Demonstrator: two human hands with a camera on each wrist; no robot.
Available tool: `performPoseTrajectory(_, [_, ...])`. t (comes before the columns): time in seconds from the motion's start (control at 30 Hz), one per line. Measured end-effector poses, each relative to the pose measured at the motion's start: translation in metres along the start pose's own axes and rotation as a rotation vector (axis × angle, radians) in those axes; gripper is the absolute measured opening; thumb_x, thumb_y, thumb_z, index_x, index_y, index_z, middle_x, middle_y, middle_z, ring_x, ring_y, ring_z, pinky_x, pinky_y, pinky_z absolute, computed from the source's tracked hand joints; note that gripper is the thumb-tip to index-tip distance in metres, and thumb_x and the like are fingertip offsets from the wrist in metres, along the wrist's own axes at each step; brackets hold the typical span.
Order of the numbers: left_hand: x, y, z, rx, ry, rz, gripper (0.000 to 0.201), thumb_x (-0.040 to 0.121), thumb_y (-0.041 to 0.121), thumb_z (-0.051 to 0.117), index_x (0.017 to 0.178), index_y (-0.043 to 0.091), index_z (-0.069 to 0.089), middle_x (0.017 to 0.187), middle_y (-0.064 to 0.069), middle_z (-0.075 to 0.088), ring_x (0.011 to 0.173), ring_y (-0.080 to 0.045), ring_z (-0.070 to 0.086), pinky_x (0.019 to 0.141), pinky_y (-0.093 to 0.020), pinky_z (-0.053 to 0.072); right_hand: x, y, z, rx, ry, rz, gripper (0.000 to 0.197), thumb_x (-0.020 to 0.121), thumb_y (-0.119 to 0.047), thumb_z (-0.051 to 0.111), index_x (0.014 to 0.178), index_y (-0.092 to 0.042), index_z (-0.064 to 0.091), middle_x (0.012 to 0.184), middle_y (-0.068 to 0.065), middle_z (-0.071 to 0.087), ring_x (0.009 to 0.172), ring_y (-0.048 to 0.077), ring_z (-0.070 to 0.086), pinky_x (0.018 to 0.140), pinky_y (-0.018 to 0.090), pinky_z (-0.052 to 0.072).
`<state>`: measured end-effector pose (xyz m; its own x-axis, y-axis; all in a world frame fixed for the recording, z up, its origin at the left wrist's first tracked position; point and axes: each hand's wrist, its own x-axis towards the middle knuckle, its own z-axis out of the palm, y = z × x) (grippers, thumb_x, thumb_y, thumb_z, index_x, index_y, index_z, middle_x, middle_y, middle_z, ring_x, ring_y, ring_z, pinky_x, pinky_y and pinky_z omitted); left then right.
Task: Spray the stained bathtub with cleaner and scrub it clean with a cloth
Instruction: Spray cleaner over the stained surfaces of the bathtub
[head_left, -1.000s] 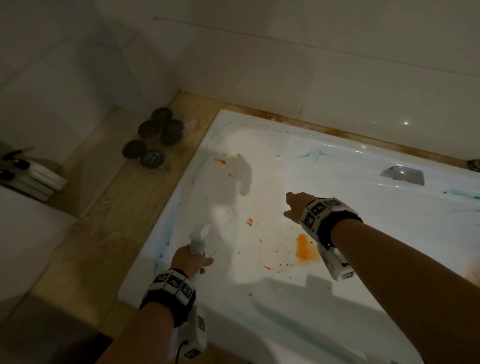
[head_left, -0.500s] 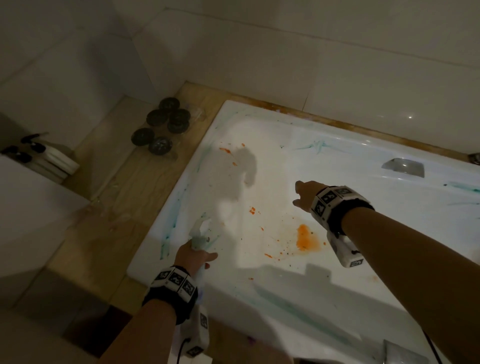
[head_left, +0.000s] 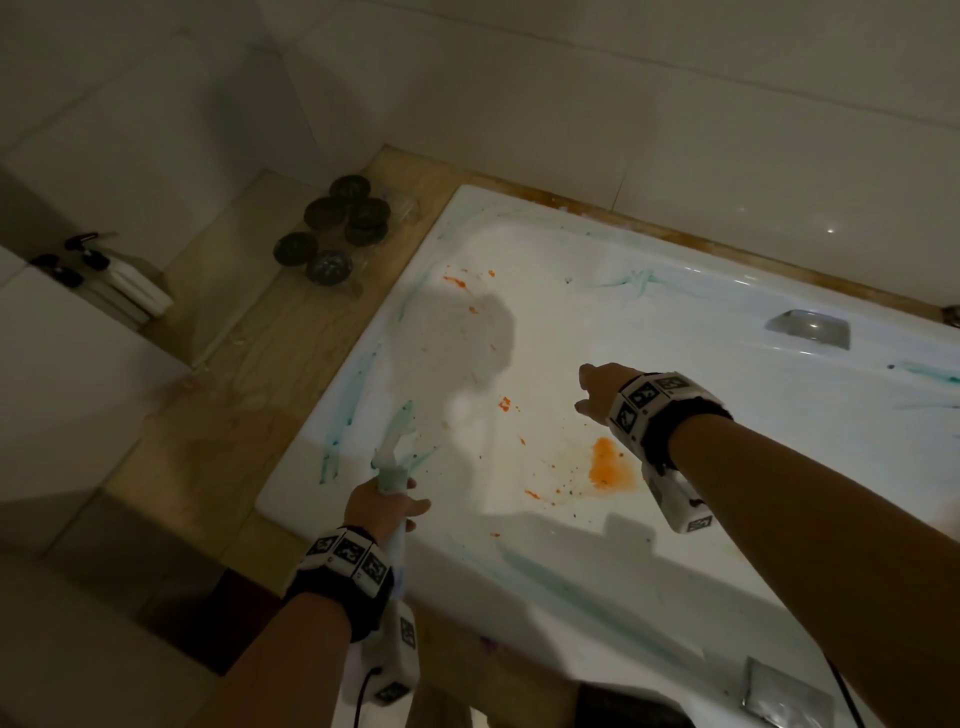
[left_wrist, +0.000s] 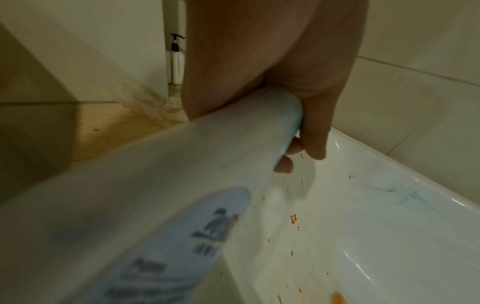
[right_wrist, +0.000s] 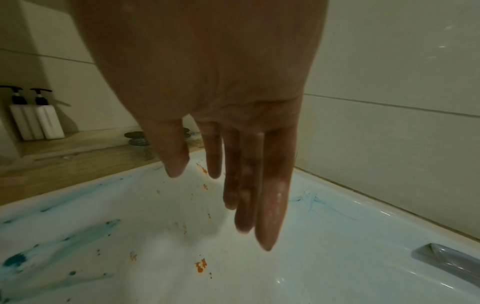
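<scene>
The white bathtub (head_left: 727, 364) carries orange stains (head_left: 610, 467) on its floor and teal smears (head_left: 631, 283) on its walls and rim. My left hand (head_left: 382, 501) grips a pale spray bottle (head_left: 395, 457) at the tub's near left rim, its nozzle toward the tub. In the left wrist view the bottle (left_wrist: 155, 195) fills the frame, fingers (left_wrist: 315, 133) curled round its neck. My right hand (head_left: 597, 387) hovers over the tub floor beyond the big orange stain, holding nothing. Its fingers (right_wrist: 270, 195) hang straight and look wet. No cloth is in view.
A wooden ledge (head_left: 249, 389) runs along the tub's left side, with several dark round objects (head_left: 332, 234) at its far corner. White pump bottles (head_left: 119, 275) stand in a niche at left. A chrome handle (head_left: 808, 327) sits on the far tub wall. Tiled walls surround the tub.
The view has shifted down and left. My left hand still grips the spray bottle at the rim. My right hand stays open over the tub.
</scene>
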<state>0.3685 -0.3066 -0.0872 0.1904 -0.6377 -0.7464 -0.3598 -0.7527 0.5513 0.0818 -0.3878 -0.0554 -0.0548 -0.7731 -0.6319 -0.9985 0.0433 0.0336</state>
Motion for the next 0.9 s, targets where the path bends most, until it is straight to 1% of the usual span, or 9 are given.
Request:
performPoseTrajectory(0.2, [-0.011,-0.006,0.006,0.028,0.128,0.025,0.016,0.080,0.007,0.072,0.080,0.006,0.056,0.084,-0.012,0.062,0.056,-0.016,0.056,0.069,-0.030,0.046,-0.017,-0.009,0.009,0.036,0.002,-0.042,0.050,0.097,-0.037,0.040,0.140,-0.013,0.029,0.144,0.008,0.037,0.128,0.029,0.042,0.103,0.042,0.039])
performPoseTrajectory(0.3, [-0.018,-0.008,0.005,-0.050,0.093,0.029,0.014,0.080,0.005,0.071,0.082,0.010,0.058,0.083,-0.009,0.061,0.056,-0.018,0.056,0.063,-0.028,0.045,-0.030,-0.020,0.015,0.076,-0.016,-0.068,0.048,0.097,-0.035,0.042,0.138,-0.011,0.033,0.142,0.010,0.041,0.126,0.030,0.044,0.101,0.041,0.039])
performPoseTrajectory(0.37, [-0.023,-0.013,0.007,-0.063,0.104,0.017,0.020,0.080,0.004,0.071,0.071,0.011,0.055,0.067,-0.005,0.062,0.056,-0.017,0.055,0.061,-0.028,0.046,-0.042,-0.026,0.020,0.099,-0.016,-0.086,0.046,0.097,-0.035,0.042,0.136,-0.010,0.035,0.139,0.010,0.044,0.124,0.029,0.046,0.099,0.039,0.040])
performPoseTrajectory(0.43, [-0.025,-0.020,0.008,-0.017,0.122,0.032,0.027,0.080,0.005,0.071,0.063,0.009,0.050,0.042,0.007,0.059,0.056,-0.018,0.054,0.070,-0.033,0.048,-0.056,-0.032,0.024,0.114,-0.023,-0.076,0.044,0.098,-0.034,0.042,0.134,-0.010,0.037,0.136,0.010,0.046,0.123,0.028,0.047,0.098,0.038,0.039])
performPoseTrajectory(0.5, [-0.031,-0.029,0.010,0.069,0.116,0.048,0.031,0.081,0.011,0.070,0.060,0.009,0.048,0.038,0.009,0.056,0.056,-0.015,0.053,0.073,-0.034,0.046,-0.070,-0.036,0.027,0.162,-0.032,-0.066,0.045,0.097,-0.036,0.042,0.133,-0.009,0.039,0.135,0.012,0.047,0.122,0.029,0.047,0.098,0.037,0.039])
performPoseTrajectory(0.57, [-0.039,-0.034,0.012,0.175,0.106,0.076,0.033,0.084,0.018,0.067,0.060,0.011,0.046,0.052,0.004,0.057,0.053,-0.010,0.051,0.068,-0.027,0.042,-0.085,-0.043,0.027,0.290,-0.045,-0.075,0.044,0.096,-0.037,0.046,0.129,-0.009,0.043,0.130,0.013,0.051,0.113,0.029,0.053,0.090,0.035,0.043])
performPoseTrajectory(0.67, [-0.050,-0.041,0.016,0.194,0.110,0.112,0.033,0.084,0.020,0.067,0.062,0.014,0.043,0.060,0.001,0.057,0.052,-0.007,0.050,0.063,-0.023,0.040,-0.110,-0.065,0.030,0.671,-0.094,-0.166,0.054,0.087,-0.040,0.060,0.132,-0.017,0.040,0.122,0.009,0.056,0.089,0.026,0.062,0.064,0.026,0.051])
performPoseTrajectory(0.8, [-0.067,-0.039,0.027,0.073,0.076,0.157,0.023,0.079,0.015,0.073,0.072,0.012,0.051,0.077,-0.006,0.062,0.055,-0.012,0.056,0.065,-0.026,0.043,-0.131,-0.102,0.030,0.772,-0.126,-0.372,0.085,0.079,-0.041,0.070,0.145,-0.041,0.017,0.134,0.002,0.046,0.108,0.026,0.059,0.085,0.032,0.053])
performPoseTrajectory(0.9, [-0.077,-0.034,0.034,0.042,0.042,0.226,0.019,0.080,0.013,0.072,0.077,0.012,0.052,0.073,-0.001,0.060,0.055,-0.011,0.056,0.055,-0.020,0.041,-0.141,-0.118,0.024,0.646,-0.104,-0.477,0.078,0.082,-0.033,0.070,0.145,-0.036,0.024,0.140,0.002,0.042,0.121,0.020,0.050,0.102,0.029,0.039])
